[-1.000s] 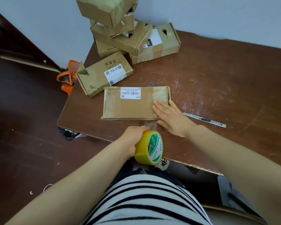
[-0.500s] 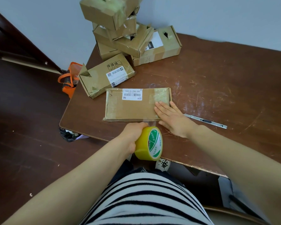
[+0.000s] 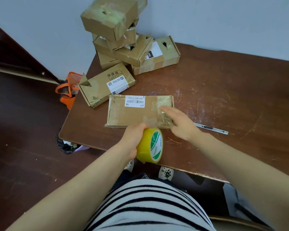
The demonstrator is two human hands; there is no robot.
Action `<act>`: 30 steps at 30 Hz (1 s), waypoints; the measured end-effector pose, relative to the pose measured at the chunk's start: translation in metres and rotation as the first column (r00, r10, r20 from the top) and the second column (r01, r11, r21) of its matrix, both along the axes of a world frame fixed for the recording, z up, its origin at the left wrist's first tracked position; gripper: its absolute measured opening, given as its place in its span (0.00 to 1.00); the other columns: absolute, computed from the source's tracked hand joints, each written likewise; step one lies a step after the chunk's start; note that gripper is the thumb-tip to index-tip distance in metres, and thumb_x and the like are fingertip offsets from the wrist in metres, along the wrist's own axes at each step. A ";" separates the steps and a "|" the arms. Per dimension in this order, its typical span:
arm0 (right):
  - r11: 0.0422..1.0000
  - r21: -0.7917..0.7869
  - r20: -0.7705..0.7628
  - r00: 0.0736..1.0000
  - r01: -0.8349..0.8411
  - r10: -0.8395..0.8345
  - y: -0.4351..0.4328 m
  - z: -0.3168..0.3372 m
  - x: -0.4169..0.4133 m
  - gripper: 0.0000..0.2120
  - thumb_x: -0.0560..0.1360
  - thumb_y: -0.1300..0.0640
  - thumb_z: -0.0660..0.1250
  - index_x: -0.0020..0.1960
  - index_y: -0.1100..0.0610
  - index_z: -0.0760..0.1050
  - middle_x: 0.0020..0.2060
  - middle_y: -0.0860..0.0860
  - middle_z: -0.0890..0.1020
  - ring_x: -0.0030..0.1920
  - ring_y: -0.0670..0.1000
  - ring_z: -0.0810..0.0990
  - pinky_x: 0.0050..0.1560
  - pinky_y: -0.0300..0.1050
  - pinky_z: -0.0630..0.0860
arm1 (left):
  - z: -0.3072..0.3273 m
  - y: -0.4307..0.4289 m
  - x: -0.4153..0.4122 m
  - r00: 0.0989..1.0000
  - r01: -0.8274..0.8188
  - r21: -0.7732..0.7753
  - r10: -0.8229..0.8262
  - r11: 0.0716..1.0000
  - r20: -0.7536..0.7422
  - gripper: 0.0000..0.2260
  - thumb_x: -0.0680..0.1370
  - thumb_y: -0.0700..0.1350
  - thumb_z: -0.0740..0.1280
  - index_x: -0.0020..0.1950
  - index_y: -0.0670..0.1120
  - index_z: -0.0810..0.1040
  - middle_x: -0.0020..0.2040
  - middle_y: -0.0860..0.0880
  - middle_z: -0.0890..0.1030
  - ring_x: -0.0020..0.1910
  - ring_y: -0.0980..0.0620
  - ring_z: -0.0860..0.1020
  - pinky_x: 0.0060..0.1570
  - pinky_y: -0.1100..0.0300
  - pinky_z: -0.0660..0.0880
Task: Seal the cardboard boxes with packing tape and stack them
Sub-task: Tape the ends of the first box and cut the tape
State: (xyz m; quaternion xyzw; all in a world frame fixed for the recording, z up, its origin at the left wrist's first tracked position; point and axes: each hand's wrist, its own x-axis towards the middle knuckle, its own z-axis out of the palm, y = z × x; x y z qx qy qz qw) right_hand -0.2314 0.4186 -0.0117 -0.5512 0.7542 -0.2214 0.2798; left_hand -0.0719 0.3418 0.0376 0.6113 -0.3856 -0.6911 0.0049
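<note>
A flat cardboard box (image 3: 132, 114) with a white barcode label lies on the brown table (image 3: 223, 100) near its front edge. My left hand (image 3: 132, 140) grips a yellow roll of packing tape (image 3: 150, 145) just in front of the box, a clear strip running from the roll up onto the box's near side. My right hand (image 3: 178, 124) lies flat, fingers straight, on the box's right end; it looks blurred. Another flat box (image 3: 105, 85) sits behind to the left. Several sealed boxes (image 3: 122, 35) are piled at the table's back corner.
A metal utility knife (image 3: 212, 129) lies on the table right of my right hand. An orange bag (image 3: 67, 90) and a dark bag (image 3: 68, 147) sit on the floor off the table's left edge. A wall stands right behind the stack.
My left hand has carried the tape roll forward, closer to the box's near edge. My right hand has slid along the box's right end.
</note>
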 end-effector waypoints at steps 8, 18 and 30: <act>0.774 0.146 0.623 0.551 0.616 -0.555 0.004 0.057 0.037 0.09 0.73 0.55 0.70 0.53 0.55 0.79 0.41 0.48 0.78 0.39 0.43 0.74 0.41 0.37 0.70 | 0.008 0.001 -0.008 0.981 0.024 -0.291 -0.078 0.956 -0.178 0.07 0.77 0.40 0.64 0.42 0.50 0.75 0.42 0.49 0.77 0.41 0.50 0.74 0.44 0.55 0.71; 0.751 -0.262 0.255 0.794 0.606 -0.551 0.014 0.075 0.049 0.07 0.76 0.59 0.67 0.42 0.49 0.76 0.37 0.43 0.79 0.40 0.44 0.76 0.45 0.39 0.71 | 0.017 0.012 -0.022 0.900 0.202 -0.450 -0.346 0.870 -0.266 0.10 0.79 0.44 0.66 0.61 0.51 0.74 0.50 0.46 0.81 0.48 0.54 0.79 0.54 0.53 0.75; 0.675 -0.206 0.527 0.662 0.708 -0.533 0.018 0.099 0.026 0.10 0.74 0.63 0.70 0.39 0.49 0.79 0.33 0.44 0.82 0.32 0.41 0.81 0.37 0.35 0.78 | 0.029 0.010 -0.034 0.872 0.206 -0.288 -0.309 0.935 -0.380 0.03 0.79 0.47 0.64 0.47 0.56 0.73 0.42 0.50 0.81 0.43 0.49 0.78 0.46 0.50 0.73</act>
